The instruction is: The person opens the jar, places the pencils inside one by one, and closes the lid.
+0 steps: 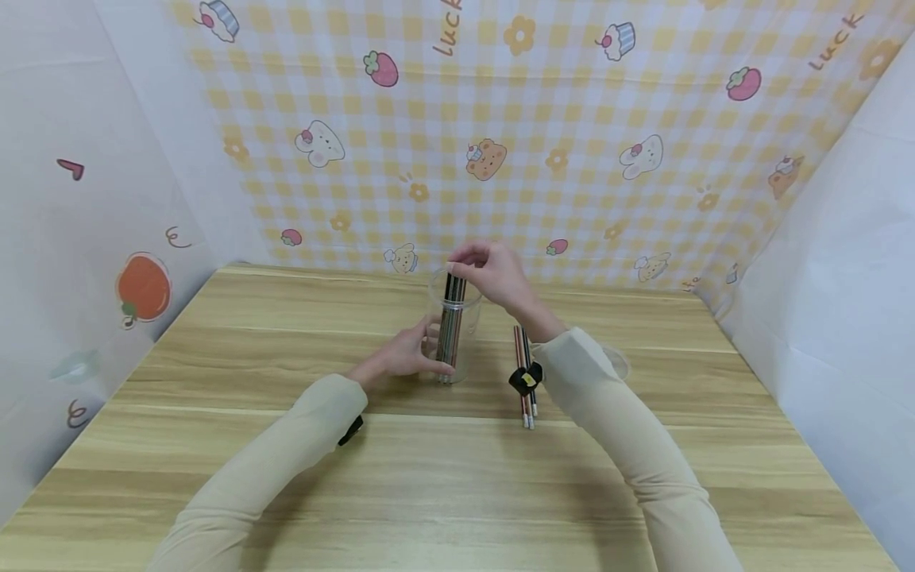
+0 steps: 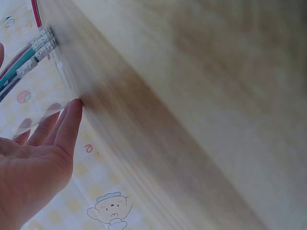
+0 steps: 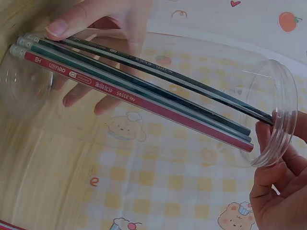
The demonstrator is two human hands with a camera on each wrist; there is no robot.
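Note:
A clear plastic jar (image 1: 469,326) stands on the table with several pencils (image 1: 449,330) leaning inside it, eraser ends down. My left hand (image 1: 407,351) holds the jar low down, thumb in front and fingers behind. My right hand (image 1: 500,274) is at the jar's mouth, where its fingers pinch the upper end of a dark pencil. In the right wrist view a red pencil (image 3: 139,101) lies beside dark green ones within the jar, and the right fingers are partly hidden by the ridged rim (image 3: 280,115).
More pencils (image 1: 529,413), red and dark, lie on the table (image 1: 443,492) below my right forearm. A clear round lid (image 1: 616,361) lies partly behind the right sleeve. A patterned yellow-check cloth (image 1: 400,159) hangs along the back edge, with pale cloth at both sides.

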